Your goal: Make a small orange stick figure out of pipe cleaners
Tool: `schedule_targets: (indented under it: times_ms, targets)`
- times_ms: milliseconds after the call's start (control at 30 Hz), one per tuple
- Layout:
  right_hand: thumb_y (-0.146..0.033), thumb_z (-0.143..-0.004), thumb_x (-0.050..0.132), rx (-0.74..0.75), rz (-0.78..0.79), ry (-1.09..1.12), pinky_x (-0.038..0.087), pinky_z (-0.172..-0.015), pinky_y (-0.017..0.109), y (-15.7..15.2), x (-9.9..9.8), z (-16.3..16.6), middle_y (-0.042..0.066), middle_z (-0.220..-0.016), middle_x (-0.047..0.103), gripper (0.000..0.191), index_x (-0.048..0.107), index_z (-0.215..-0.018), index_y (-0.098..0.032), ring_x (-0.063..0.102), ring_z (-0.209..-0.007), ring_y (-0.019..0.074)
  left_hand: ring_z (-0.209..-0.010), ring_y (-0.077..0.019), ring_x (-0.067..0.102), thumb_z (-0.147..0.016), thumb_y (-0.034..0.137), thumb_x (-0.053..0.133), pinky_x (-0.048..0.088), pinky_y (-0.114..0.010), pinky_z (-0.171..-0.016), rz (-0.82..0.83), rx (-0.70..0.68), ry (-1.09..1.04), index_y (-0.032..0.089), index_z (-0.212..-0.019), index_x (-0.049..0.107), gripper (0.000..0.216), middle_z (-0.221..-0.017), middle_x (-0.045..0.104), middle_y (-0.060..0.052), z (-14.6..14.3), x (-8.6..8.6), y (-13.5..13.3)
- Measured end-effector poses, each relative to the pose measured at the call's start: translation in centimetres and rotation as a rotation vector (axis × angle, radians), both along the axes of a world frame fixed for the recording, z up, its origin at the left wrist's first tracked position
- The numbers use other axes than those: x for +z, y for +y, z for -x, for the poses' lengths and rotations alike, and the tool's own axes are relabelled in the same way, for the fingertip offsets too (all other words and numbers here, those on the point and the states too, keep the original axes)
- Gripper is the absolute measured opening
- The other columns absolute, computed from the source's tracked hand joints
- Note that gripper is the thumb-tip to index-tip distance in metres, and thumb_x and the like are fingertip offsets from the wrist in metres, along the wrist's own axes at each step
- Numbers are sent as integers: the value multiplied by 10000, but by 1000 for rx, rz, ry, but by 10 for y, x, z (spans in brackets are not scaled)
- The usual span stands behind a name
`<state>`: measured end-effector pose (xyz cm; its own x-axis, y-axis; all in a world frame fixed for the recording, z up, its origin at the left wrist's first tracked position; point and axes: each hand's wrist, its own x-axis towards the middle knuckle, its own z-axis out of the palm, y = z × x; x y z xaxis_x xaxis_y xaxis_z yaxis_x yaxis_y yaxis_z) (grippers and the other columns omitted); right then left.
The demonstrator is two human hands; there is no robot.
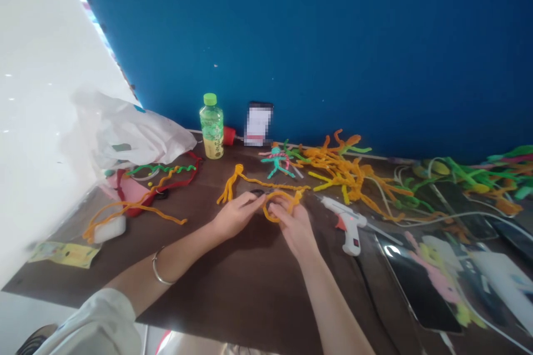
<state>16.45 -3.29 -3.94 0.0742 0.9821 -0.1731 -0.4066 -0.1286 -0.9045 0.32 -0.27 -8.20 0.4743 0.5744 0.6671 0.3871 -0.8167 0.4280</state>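
Both my hands meet at the middle of a dark brown table. My left hand pinches one end of an orange pipe cleaner that is bent into a small loop. My right hand is closed on the loop's other side. The same orange stem runs off to the left and ends in a twisted figure. A small dark object lies under the fingertips; I cannot make it out. A silver bangle sits on my left wrist.
A white glue gun lies right of my hands. Behind it is a heap of orange and green pipe cleaners and a teal figure. A green-capped bottle, a phone, a white plastic bag and glossy printed sheets surround the spot.
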Motion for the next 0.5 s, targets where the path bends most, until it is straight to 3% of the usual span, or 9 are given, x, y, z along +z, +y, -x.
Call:
schedule_targets:
  times_ms: [167, 333, 500]
  targets:
    - [-253, -639, 710, -60, -12, 35, 409, -497, 182, 2, 3, -5, 9, -824, 600, 223, 618, -830, -184, 517, -615, 66, -905, -137, 594, -831, 129, 449, 507, -255, -769, -96, 3, -54, 176, -1160, 483, 333, -976, 616, -91, 4, 4, 3]
    - [-325, -714, 648, -31, -53, 55, 297, -395, 166, 3, 5, -10, 27, -928, 600, 197, 612, -865, -205, 452, -544, 45, -884, -149, 609, -821, 124, 466, 506, -256, -748, -208, -66, 23, 152, -1032, 541, 226, -966, 640, -97, 5, 11, 5]
    - [-322, -726, 638, -36, -71, 112, 289, -408, 170, 4, 8, -16, 34, -874, 616, 181, 619, -859, -200, 399, -517, 43, -672, -127, 570, -844, 190, 428, 457, -239, -613, 4, -77, 72, 141, -829, 585, 165, -729, 612, -66, 0, 22, -1]
